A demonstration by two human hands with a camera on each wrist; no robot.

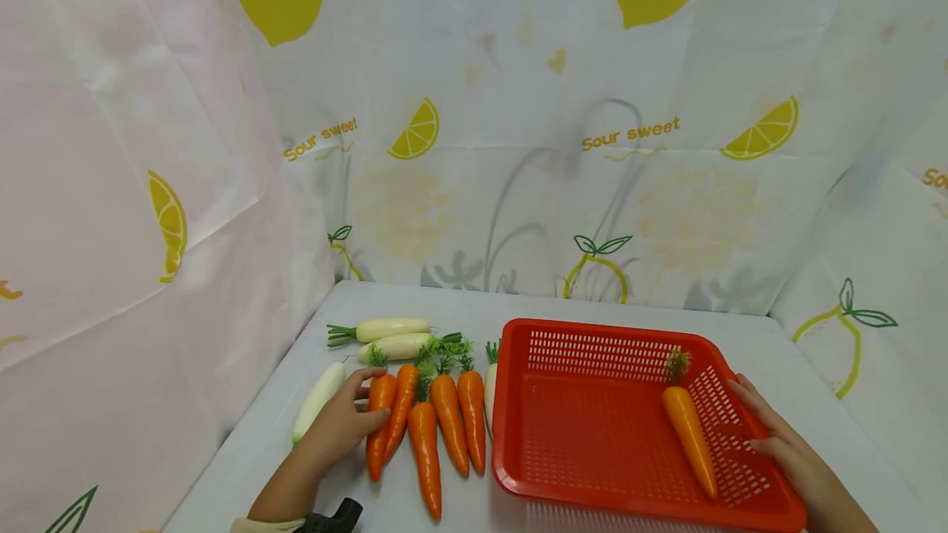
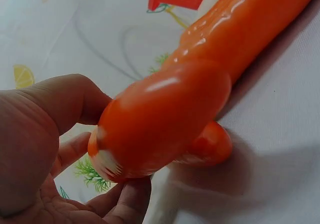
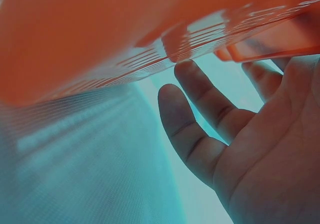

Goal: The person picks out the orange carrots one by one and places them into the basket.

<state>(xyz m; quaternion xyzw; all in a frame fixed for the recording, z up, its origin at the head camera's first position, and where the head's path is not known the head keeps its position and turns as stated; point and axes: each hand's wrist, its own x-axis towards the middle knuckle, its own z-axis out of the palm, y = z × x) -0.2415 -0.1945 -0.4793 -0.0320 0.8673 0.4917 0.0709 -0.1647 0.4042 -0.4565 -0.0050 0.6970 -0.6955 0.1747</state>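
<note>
In the head view my left hand point(image 1: 342, 424) holds the leftmost carrot point(image 1: 376, 434) of a row on the table. The left wrist view shows its thumb and fingers around the leafy end of that carrot point(image 2: 160, 119), with another carrot point(image 2: 260, 23) close behind it. A red plastic basket point(image 1: 592, 500) with slotted walls stands right of the row, with one carrot point(image 1: 690, 438) lying inside along its right wall. My right hand point(image 1: 792, 455) is at the basket's right rim. Up close, its loosely extended fingers point(image 3: 175, 108) lie by the basket's slotted wall point(image 3: 200, 33).
More carrots point(image 1: 425, 451) lie side by side, leaves pointing away from me. Several white radishes lie around them: a pair behind point(image 1: 392, 329), one at the left point(image 1: 318, 401), and one partly hidden beside the basket point(image 1: 490, 393). Lemon-print cloth walls point(image 1: 474, 187) enclose the white table point(image 1: 259, 467).
</note>
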